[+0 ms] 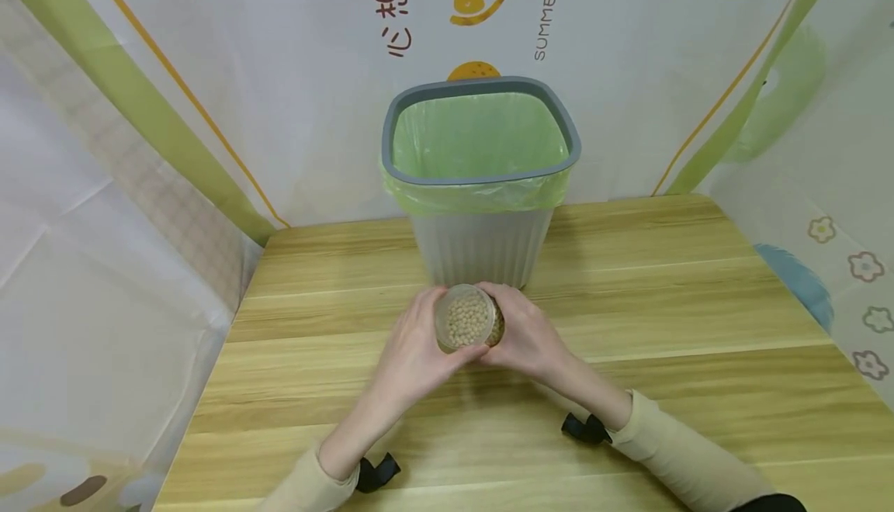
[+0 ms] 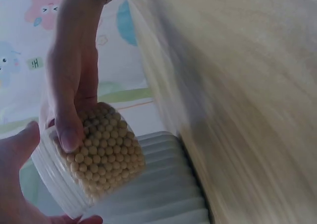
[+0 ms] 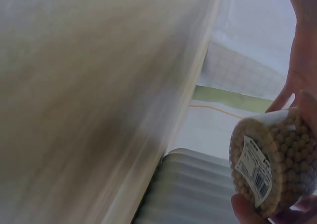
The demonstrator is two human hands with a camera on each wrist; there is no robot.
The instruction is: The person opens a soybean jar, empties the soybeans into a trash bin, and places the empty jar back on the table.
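Observation:
A clear round jar [image 1: 466, 321] full of small beige balls is held between both hands above the table, close to the front of the bin. My left hand [image 1: 417, 341] curls round the jar's left side, at its translucent ridged lid [image 2: 58, 177] end. From the other side my right hand [image 1: 525, 335] grips the body, with a fingertip pressed on the ball-filled wall in the left wrist view. The jar is tilted; its base, bearing a white barcode label [image 3: 255, 170], shows in the right wrist view. Whether the lid is loose, I cannot tell.
A pale ribbed bin [image 1: 482, 244] with a grey rim and a green liner bag [image 1: 482, 136] stands at the back of the wooden table [image 1: 314, 388]. Printed white cloths [image 1: 300, 70] hang behind and at both sides. Black straps [image 1: 377, 473] sit at the wrists.

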